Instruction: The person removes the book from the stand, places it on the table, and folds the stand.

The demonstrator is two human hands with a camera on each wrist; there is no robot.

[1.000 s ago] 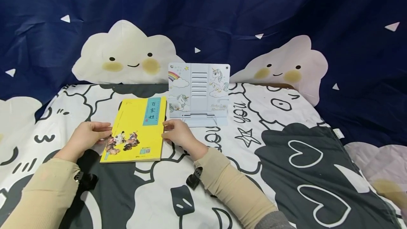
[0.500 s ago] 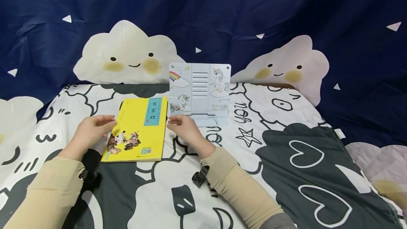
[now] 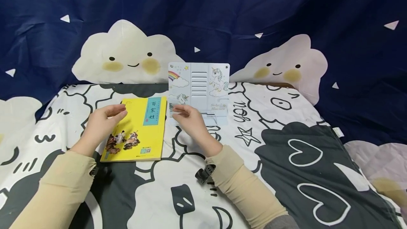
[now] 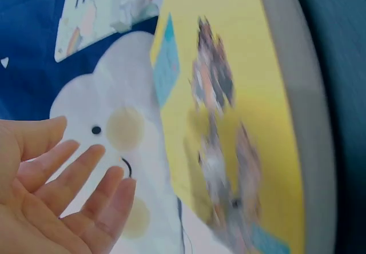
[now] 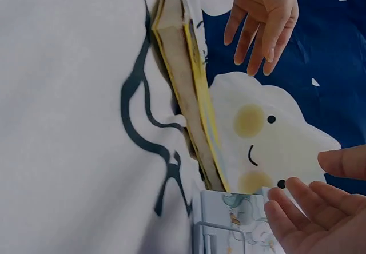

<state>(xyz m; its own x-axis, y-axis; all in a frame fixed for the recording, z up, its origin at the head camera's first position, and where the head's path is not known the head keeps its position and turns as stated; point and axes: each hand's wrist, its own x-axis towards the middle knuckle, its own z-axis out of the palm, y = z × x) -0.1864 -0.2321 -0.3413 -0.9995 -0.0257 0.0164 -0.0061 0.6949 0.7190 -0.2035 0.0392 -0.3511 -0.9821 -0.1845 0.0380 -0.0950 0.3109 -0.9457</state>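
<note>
A yellow book with a blue title panel and small printed figures lies flat on the patterned cloth. Over its left edge is my left hand, raised, its fingers relaxed and holding nothing. My right hand is lifted to the right of the book, overlapping the lower left of a pale book stand in the head view. Its fingers are loosely bent around air. The stand is upright, printed with unicorns and a rainbow. In the left wrist view the hand is apart from the book.
A black-and-white cartoon cloth covers the surface. Behind it hangs a dark blue curtain with smiling clouds. A black strap device sits at my right wrist.
Both hands have left the book's side edges and risen, moving forward; the right hand has also shifted right toward the stand. The book and stand remain in place.
</note>
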